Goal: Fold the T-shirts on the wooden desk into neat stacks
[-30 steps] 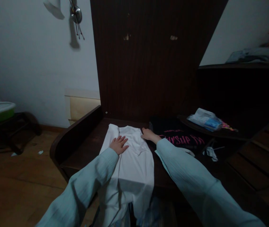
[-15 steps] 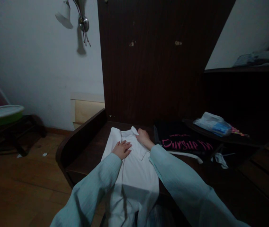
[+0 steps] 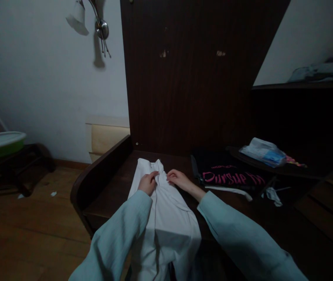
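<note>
White trousers [image 3: 172, 218] lie lengthwise on the dark wooden bench, the waist end toward the back panel and the legs hanging over the front edge toward me. The upper part is narrowed by folds. My left hand [image 3: 148, 183] rests on the fabric just below the waist, its fingers and thumb drawn together on a fold. My right hand [image 3: 179, 179] pinches the right side of the trousers near the waist. Light blue-green sleeves cover both forearms.
The dark bench [image 3: 108, 191] has a raised curved side at left. To the right lie a folded black cloth with pink lettering [image 3: 233, 177], a white strap [image 3: 228, 191] and a plastic packet [image 3: 264, 151]. A green basin [image 3: 2, 146] stands on a low stool at far left.
My left hand has gone from lying flat with fingers spread to gripping cloth. The right side of the waist has folded inward to the left, narrowing the top; my right hand has shifted slightly down.
</note>
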Action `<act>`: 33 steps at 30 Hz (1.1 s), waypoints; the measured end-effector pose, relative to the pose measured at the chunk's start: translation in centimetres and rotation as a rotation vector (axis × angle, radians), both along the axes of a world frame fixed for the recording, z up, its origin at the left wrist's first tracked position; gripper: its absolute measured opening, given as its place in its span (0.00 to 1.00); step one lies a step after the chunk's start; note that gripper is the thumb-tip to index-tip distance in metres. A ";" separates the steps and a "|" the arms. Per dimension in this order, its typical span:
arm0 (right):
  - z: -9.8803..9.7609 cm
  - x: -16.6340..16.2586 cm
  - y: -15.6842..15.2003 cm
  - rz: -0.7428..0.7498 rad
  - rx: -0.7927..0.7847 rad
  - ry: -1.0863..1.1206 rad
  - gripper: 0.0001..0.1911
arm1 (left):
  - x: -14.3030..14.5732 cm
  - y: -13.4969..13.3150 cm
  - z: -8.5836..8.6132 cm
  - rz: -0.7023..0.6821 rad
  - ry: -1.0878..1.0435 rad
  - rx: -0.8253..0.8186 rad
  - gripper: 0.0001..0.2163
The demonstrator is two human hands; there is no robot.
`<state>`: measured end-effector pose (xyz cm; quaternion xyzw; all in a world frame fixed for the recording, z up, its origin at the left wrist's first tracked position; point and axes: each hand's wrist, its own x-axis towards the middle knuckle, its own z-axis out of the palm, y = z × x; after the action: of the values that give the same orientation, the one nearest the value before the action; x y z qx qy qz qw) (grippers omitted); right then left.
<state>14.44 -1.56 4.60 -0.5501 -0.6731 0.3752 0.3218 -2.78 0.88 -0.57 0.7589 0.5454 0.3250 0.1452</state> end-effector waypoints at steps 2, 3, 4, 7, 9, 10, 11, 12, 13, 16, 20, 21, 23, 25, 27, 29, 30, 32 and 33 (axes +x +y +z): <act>0.1 2.4 -2.6 0.056 0.016 -0.047 0.03 | 0.1 -0.1 0.1 -0.028 0.028 0.012 0.21; 0.0 3.5 -4.2 0.064 0.044 -0.119 0.05 | 0.2 -0.2 0.2 -0.042 0.042 0.015 0.21; -0.2 4.5 -5.8 0.049 0.061 -0.215 0.07 | 0.2 -0.2 0.3 -0.054 0.061 0.015 0.21; -1.7 6.2 -10.4 -0.004 0.070 -0.461 0.10 | 0.4 -0.4 0.7 -0.070 0.135 -0.003 0.20; -3.0 6.4 -12.8 -0.067 0.100 -0.491 0.09 | 0.4 -0.4 0.8 -0.059 0.158 -0.022 0.19; -3.7 6.4 -13.7 -0.103 0.119 -0.476 0.09 | 0.4 -0.4 0.8 -0.055 0.158 -0.030 0.19; -4.4 6.2 -14.5 -0.135 0.139 -0.445 0.09 | 0.4 -0.4 0.8 -0.049 0.154 -0.036 0.19; -5.0 6.0 -15.2 -0.164 0.156 -0.400 0.09 | 0.4 -0.4 0.7 -0.045 0.151 -0.041 0.19; -5.6 5.8 -15.8 -0.182 0.170 -0.338 0.10 | 0.4 -0.4 0.7 -0.044 0.148 -0.043 0.20; -6.9 5.1 -16.9 -0.238 0.152 -0.072 0.11 | 0.4 -0.3 0.5 -0.042 0.145 -0.040 0.19; -7.9 4.3 -17.4 -0.411 0.082 0.211 0.15 | 0.4 -0.1 0.3 -0.042 0.120 -0.058 0.19; -8.0 4.1 -17.5 -0.418 0.070 0.242 0.15 | 0.4 0.0 0.3 -0.043 0.103 -0.065 0.19; -8.1 3.9 -17.8 -0.334 0.017 0.266 0.11 | 0.3 0.2 0.1 -0.042 0.050 -0.090 0.19; -8.2 3.8 -18.2 -0.205 -0.059 0.228 0.12 | 0.1 0.5 0.1 -0.046 -0.041 -0.138 0.18; -8.4 3.9 -18.7 -0.129 -0.099 0.113 0.18 | -0.2 1.0 0.2 -0.074 -0.188 -0.230 0.16; -8.8 4.4 -19.1 -0.132 -0.065 -0.036 0.21 | -0.4 1.8 0.6 -0.110 -0.331 -0.317 0.13; -9.0 4.7 -19.2 -0.148 -0.030 -0.108 0.20 | -0.5 2.2 1.0 -0.121 -0.381 -0.343 0.12; -9.3 5.3 -19.3 -0.191 0.050 -0.224 0.14 | -0.4 3.2 1.9 -0.135 -0.440 -0.358 0.12; -9.4 5.5 -19.3 -0.207 0.095 -0.266 0.11 | -0.2 3.8 2.4 -0.145 -0.452 -0.354 0.12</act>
<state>19.93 -20.91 -4.84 -0.6456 -0.6664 0.2317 0.2924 -3.00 4.65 1.83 0.6671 0.4916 0.3743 0.4161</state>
